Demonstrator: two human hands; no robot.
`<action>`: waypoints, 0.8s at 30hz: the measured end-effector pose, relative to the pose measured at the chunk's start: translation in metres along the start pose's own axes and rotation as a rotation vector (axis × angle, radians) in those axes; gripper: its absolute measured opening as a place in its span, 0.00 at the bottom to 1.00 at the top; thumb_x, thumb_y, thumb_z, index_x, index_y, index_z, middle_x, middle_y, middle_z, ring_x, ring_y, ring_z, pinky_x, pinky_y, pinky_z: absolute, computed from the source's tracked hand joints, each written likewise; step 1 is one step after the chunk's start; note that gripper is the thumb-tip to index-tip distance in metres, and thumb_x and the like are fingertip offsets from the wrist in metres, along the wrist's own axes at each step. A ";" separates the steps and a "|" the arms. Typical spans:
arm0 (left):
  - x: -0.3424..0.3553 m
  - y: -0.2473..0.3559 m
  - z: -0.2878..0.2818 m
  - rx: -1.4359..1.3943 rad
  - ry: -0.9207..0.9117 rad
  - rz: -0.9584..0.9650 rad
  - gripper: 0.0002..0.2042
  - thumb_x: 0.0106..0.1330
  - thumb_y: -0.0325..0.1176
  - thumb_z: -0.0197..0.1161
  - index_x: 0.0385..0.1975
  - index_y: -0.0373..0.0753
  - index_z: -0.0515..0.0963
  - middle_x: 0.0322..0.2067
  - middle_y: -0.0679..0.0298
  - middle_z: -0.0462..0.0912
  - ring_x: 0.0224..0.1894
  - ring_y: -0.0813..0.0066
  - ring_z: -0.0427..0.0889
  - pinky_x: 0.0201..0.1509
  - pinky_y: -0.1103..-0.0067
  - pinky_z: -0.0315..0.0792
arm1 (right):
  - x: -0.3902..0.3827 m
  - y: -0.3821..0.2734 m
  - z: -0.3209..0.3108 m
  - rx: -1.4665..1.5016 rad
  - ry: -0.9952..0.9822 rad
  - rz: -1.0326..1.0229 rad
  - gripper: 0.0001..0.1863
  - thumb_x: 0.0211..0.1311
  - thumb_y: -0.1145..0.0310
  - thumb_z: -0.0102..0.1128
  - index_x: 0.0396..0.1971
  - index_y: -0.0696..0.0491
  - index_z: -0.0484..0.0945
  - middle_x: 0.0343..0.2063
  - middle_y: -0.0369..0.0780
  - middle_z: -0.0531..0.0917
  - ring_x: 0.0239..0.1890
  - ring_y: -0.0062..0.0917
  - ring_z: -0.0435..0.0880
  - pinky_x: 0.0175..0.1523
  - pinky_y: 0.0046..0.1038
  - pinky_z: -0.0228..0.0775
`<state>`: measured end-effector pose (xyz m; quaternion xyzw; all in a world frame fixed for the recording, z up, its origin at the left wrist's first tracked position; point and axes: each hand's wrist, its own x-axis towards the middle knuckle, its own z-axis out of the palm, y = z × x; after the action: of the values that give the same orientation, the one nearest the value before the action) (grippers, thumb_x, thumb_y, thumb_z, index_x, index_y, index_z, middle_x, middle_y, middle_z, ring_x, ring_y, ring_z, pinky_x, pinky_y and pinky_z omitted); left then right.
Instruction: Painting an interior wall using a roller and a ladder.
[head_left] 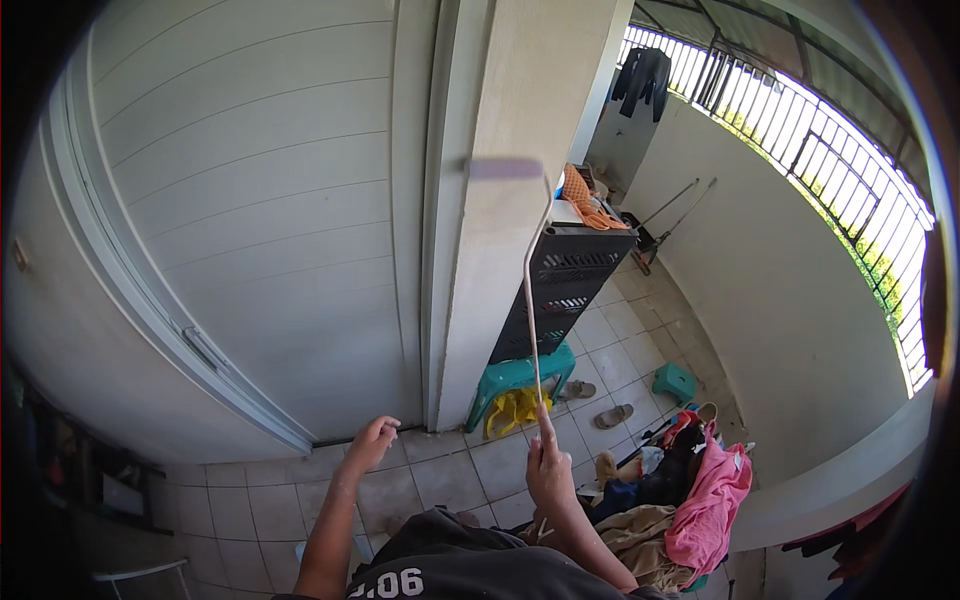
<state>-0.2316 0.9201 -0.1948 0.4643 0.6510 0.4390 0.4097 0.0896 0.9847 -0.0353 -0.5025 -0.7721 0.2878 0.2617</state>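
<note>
My right hand [549,472] is wrapped round the handle of a long paint roller [529,290], its index finger stretched along the grip. The rod rises and bends to the pale roller sleeve [505,168], which is slightly blurred and lies level across the cream pillar [500,110]. I cannot tell whether the sleeve touches the surface. Off to the left, my left hand [372,443] hangs in the air before the lower part of the white panelled door [270,230]. Its fingers are loosely curled, with nothing visible in them.
Right of the pillar, a black plastic rack [570,285] stands by a green stool [520,374] with a yellow bag [517,410] beneath. Grey slippers [613,416] and a small green stool [675,382] are on the tiles. A clothes pile [700,500] lies near my right arm.
</note>
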 end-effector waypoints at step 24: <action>0.003 -0.002 0.028 -0.104 -0.062 0.020 0.11 0.72 0.34 0.50 0.47 0.36 0.73 0.33 0.64 0.77 0.32 0.79 0.74 0.39 0.80 0.72 | 0.035 -0.022 -0.016 -0.066 0.085 -0.125 0.32 0.70 0.73 0.42 0.71 0.42 0.44 0.23 0.55 0.80 0.21 0.48 0.81 0.25 0.45 0.72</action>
<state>-0.2061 0.9281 -0.2051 0.4623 0.6097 0.4616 0.4488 0.0742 1.0127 -0.0049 -0.4732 -0.7993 0.2240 0.2950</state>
